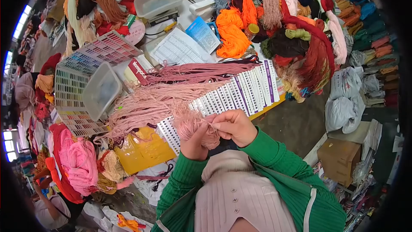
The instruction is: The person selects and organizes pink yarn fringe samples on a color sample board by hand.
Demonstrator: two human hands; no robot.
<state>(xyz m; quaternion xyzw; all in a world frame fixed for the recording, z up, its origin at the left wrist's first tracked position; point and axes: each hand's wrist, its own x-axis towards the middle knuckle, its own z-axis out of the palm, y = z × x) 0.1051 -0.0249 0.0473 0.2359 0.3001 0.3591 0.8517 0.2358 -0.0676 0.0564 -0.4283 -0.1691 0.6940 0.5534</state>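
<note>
Pale pink bundle: the pale pink bundle (186,126) is held above the near edge of the surface (133,157); directions are taken from it, with 12 o'clock away from the wearer.
Left hand: by the left hand (194,148), the bundle is gripped from below, its fingers clamped on the yarn.
Right hand: the tips of the right hand (241,129) are brought together at 3 o'clock, and yarn at the bundle's edge seems to be pinched in its fingers.
Laid out: long pink strands (143,103) are spread across the surface at 10 to 12 o'clock; the punched cards (240,88) are lined up from 9 o'clock round to 2.
In hand: the bundle seems to be only partly dealt with, since its yarn is being fingered and it has not been laid down.
Left over: the orange skeins (233,34) at 1 o'clock and hot pink skeins (77,159) at 9 o'clock are untouched; whether they are to be handled cannot be told.
Count of held bundles: one.
Count of clear bins: two, one (101,90) at 10 o'clock, one (159,0) just short of 12.
Count of red-and-white boxes: one (138,74), at 10 to 11 o'clock.
Count of blue leaflets: one (202,34), at 12 o'clock.
Count of brown cartons: one (339,159), at 3 to 4 o'clock.
Count of cards, strands and skeins: many, too overlapped to be counted surely.
Count of other people: one person (53,206) is partly seen at 8 o'clock.
</note>
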